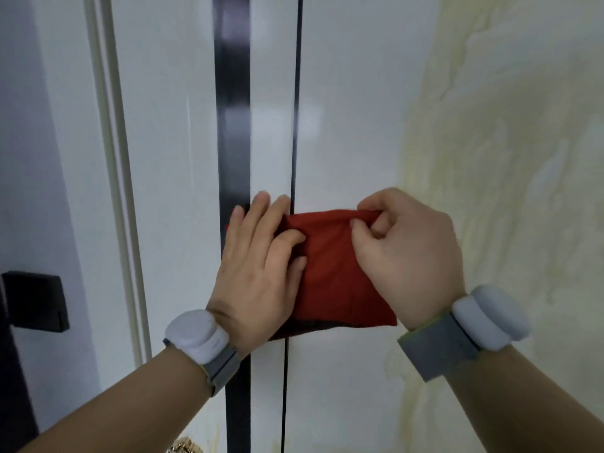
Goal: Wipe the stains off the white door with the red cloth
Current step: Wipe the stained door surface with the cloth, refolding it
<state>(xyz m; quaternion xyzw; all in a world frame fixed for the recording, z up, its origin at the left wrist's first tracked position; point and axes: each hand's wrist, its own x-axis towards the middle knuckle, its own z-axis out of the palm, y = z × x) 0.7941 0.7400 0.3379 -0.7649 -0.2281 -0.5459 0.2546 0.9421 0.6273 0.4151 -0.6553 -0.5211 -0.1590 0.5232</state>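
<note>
The red cloth point(330, 273) lies folded against the white door point(170, 158), across a thin dark seam point(295, 125). The left hand point(258, 273) presses flat on the cloth's left side, fingers extended; its grip is released. The right hand point(408, 256) pinches the cloth's upper right corner between thumb and forefinger; its grip is grasping the cloth. A black vertical strip point(232, 125) runs just left of the flat hand. Each wrist carries a white puck on a grey band point(438, 348).
</note>
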